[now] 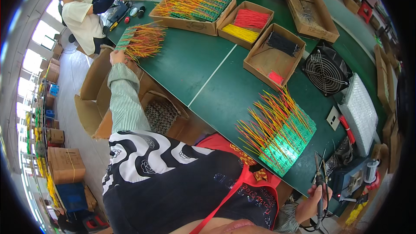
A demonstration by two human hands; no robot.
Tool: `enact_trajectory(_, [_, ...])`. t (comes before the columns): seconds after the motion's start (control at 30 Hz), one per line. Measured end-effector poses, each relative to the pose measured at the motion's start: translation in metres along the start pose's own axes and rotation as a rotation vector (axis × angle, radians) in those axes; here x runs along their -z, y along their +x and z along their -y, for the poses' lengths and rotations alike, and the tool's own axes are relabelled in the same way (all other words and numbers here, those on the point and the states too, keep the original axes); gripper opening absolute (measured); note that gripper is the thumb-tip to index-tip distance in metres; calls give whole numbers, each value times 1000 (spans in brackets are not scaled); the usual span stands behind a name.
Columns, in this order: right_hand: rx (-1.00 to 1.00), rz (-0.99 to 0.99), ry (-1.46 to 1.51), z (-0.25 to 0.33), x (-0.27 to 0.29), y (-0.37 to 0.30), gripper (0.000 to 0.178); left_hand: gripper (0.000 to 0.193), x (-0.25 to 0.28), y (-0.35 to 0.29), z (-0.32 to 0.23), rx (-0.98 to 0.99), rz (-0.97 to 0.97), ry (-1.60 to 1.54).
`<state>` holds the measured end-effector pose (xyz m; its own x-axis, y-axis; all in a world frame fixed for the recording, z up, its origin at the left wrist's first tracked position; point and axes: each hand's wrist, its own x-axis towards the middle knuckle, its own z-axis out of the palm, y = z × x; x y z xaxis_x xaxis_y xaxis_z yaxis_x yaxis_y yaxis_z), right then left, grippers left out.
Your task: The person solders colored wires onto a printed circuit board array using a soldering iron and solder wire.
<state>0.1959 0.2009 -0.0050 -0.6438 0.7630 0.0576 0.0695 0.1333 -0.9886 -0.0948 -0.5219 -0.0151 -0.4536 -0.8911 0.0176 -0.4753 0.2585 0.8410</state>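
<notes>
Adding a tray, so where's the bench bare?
Bare: green benchtop between the wired boards at the left hand and the white line; also from that line to the wired circuit panel. Crowded: far side with cardboard boxes; right end with fan, bubble-wrapped pack.

We are standing in an electronics assembly workshop: on the green tabletop [190, 60], circuit boards [288, 147] are bristling with red and yellow wires [266, 123], and cardboard trays [262, 63] are holding wires bundled by colour. A soldering iron [320, 180] is showing at the tabletop's right end, a co-worker [82, 15] is working by its far left end, and cartons [66, 164] are standing left of it.
</notes>
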Motion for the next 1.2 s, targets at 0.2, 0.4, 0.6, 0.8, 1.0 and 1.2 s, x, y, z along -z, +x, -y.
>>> enact_trajectory(0.2, [7,-103,9,3,-6,4,17,27,-75,-96,-78,-800,-168,411])
enact_trajectory(0.4, [-91,-68,2,14,-19,12,17,14,-177,-274,-146,-1367,751,197])
enact_trajectory(0.6, [-100,-75,-27,12,-18,18,15,12,-269,-395,-172,-1850,882,337])
enact_trajectory(0.8, [-137,-62,-10,14,-25,27,16,12,-328,-423,-181,-1913,677,787])
enact_trajectory(1.0, [-159,-60,-35,8,-29,37,16,10,-349,-408,-185,-1870,797,760])
enact_trajectory(1.2, [-167,-24,-31,12,-34,42,17,14,-347,-397,-187,-1886,848,618])
